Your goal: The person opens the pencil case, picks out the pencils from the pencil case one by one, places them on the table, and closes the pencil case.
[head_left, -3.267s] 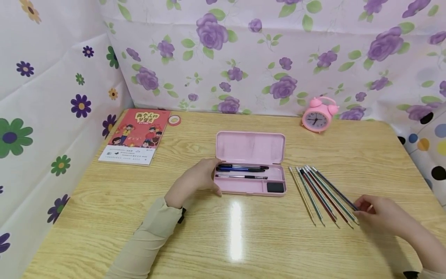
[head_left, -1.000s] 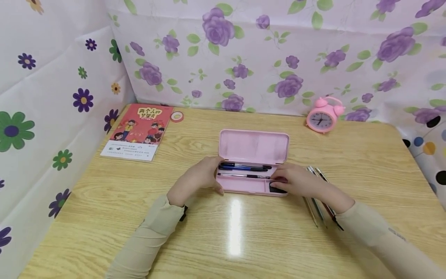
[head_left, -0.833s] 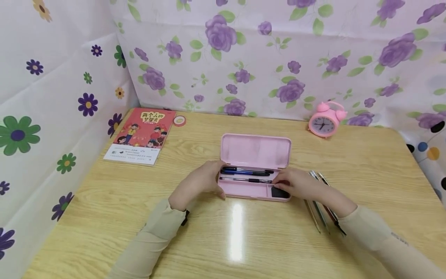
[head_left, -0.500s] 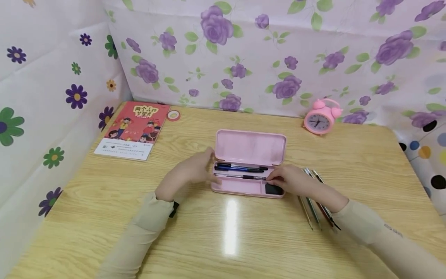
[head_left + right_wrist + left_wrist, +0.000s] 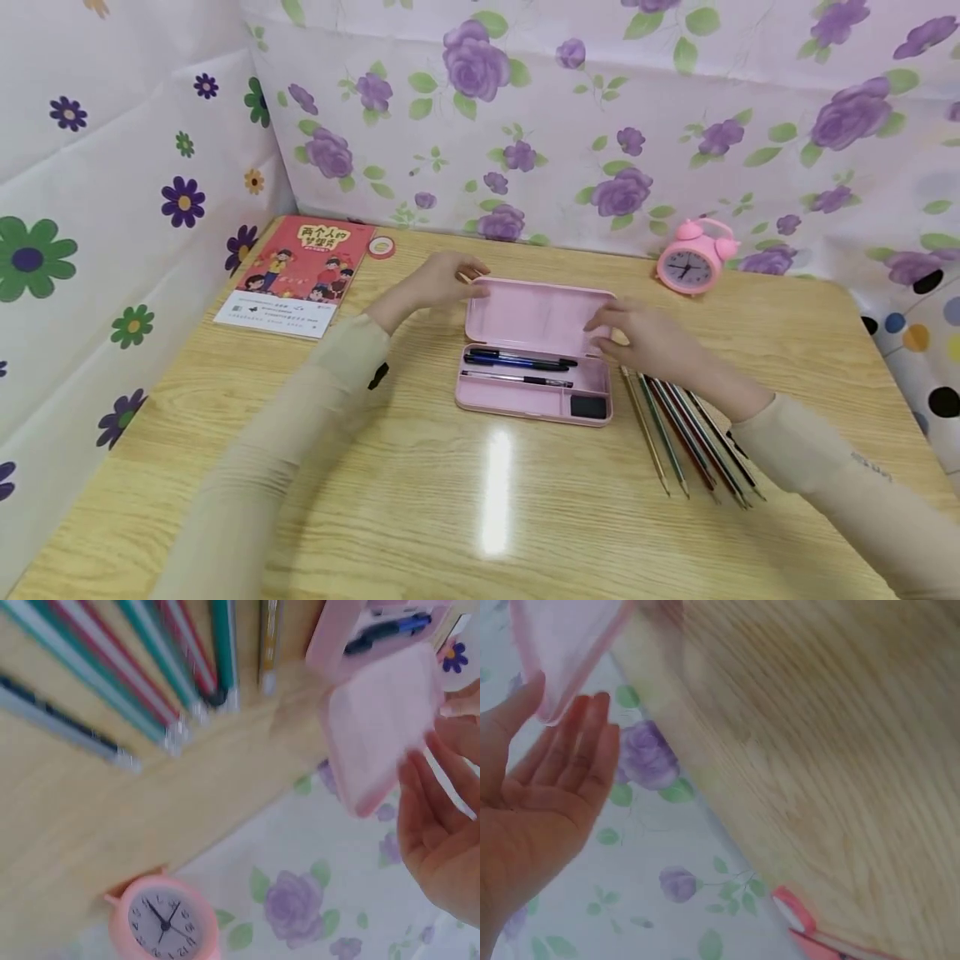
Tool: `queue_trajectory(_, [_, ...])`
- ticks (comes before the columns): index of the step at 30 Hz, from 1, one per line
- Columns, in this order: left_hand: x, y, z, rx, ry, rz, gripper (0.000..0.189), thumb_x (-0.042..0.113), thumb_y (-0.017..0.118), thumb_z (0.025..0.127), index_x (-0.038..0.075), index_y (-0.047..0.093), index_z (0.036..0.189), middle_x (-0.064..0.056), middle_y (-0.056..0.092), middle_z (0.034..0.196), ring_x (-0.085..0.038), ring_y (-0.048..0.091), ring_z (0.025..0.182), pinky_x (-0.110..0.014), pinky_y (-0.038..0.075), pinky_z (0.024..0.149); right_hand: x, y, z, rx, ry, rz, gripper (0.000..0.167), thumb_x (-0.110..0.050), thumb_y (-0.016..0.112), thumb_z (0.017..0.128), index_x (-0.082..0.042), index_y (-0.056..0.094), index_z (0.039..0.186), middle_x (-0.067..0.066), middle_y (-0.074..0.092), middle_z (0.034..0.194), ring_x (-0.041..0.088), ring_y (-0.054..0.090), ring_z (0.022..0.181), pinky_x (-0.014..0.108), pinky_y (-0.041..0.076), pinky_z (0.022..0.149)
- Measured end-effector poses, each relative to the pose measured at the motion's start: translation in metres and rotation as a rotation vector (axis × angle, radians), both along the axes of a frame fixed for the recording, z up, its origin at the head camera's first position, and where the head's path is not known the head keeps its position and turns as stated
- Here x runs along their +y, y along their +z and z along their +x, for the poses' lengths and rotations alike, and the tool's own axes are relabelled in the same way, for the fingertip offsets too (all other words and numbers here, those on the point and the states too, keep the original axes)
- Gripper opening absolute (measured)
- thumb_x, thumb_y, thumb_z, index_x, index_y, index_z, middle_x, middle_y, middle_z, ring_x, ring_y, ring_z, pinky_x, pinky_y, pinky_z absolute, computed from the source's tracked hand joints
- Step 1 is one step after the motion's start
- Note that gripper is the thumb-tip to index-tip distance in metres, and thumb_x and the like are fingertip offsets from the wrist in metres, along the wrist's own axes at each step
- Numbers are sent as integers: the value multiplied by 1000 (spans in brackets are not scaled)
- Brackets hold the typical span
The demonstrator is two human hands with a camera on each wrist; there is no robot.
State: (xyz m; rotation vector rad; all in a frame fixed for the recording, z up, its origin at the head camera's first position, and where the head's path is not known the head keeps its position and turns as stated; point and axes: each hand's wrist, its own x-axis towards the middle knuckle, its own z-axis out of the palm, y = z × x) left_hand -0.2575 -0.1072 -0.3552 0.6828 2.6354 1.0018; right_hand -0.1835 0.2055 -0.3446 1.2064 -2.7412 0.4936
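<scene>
A pink pencil case [image 5: 510, 404] lies on the table with its lid [image 5: 536, 310] raised. Several pens [image 5: 517, 362] lie in its long compartments, and a black block like an eraser [image 5: 588, 407] sits in the small front-right one. My left hand [image 5: 438, 281] is at the lid's upper left corner; in the left wrist view its thumb [image 5: 526, 701] is on one side and its straight fingers on the other. At the lid's right edge is my right hand [image 5: 652, 342], fingers loosely spread, in the right wrist view close to the lid [image 5: 375, 727]; contact is unclear.
Several pencils [image 5: 663, 437] lie fanned out right of the case, partly under the right forearm. A pink alarm clock [image 5: 688, 265] stands at the back right. At the back left lie a red book [image 5: 296, 275] and a small roll of tape [image 5: 381, 247].
From the case's left side, my left hand has risen to the lid's upper left corner. My right hand has left the black block and moved up to the lid's right edge.
</scene>
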Motion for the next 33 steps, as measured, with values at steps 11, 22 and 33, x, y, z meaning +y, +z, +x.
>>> queue_trajectory(11, [17, -8, 5, 103, -43, 7, 38, 5, 78, 73, 1, 65, 110, -12, 67, 106, -20, 61, 92, -29, 51, 81, -4, -1, -37, 99, -106, 53, 45, -16, 66, 85, -7, 54, 127, 16, 60, 115, 34, 59, 100, 52, 45, 85])
queue_trajectory(22, [11, -5, 54, 292, -186, 1, 26, -7, 62, 82, 4, 62, 105, -9, 68, 98, -19, 63, 89, -30, 53, 79, -1, -8, -12, 40, 47, 9, 26, -9, 65, 85, -7, 65, 111, 8, 71, 91, 19, 65, 69, 37, 54, 61])
queue_trajectory(33, [10, -18, 115, 233, -381, -317, 63, 27, 52, 95, 6, 24, 148, -17, 25, 151, -32, 24, 138, -45, 19, 114, 2, -33, 35, -268, 87, 160, 61, -36, 53, 94, -16, 30, 147, 15, 32, 148, 36, 32, 134, 53, 27, 108])
